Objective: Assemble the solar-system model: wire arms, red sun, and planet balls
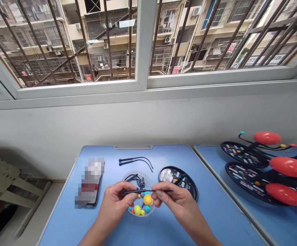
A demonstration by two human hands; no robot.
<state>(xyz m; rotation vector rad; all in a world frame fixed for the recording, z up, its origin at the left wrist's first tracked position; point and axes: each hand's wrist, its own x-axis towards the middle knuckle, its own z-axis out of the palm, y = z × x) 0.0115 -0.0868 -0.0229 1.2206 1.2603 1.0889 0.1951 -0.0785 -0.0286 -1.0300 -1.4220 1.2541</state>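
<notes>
Left hand point(113, 201) and right hand point(175, 201) each grip closed on a thin black rod point(148, 191), held above a clear round tray point(140, 215) at lower centre.

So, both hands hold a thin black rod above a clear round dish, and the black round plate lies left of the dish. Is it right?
No: the black round plate lies right of the clear round dish, as the head view shows. The left hand and the right hand do hold the thin black rod above it.
</notes>
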